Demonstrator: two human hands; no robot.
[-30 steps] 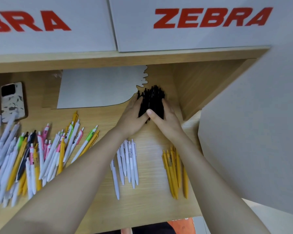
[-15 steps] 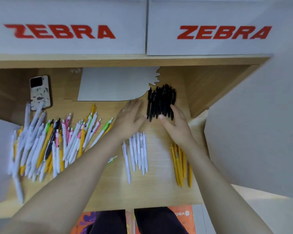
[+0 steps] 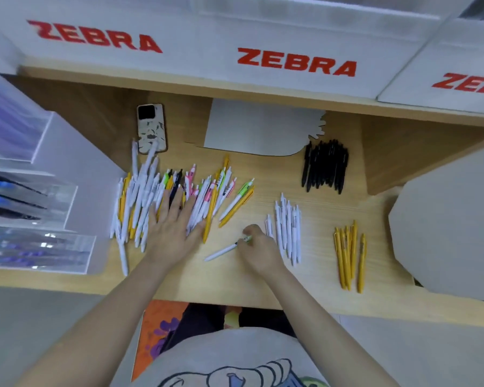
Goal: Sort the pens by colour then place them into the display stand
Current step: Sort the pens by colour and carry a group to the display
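Head cam: left hand (image 3: 171, 229) lies flat, fingers spread, on the mixed pen pile (image 3: 179, 196). Just right of that pile, right hand (image 3: 256, 247) pinches a white pen (image 3: 221, 252) on the desk (image 3: 313, 286).

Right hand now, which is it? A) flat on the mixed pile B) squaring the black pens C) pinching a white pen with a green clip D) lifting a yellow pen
C: the right hand pinches the white pen with a green clip at its clip end, on the desk beside the white pens.
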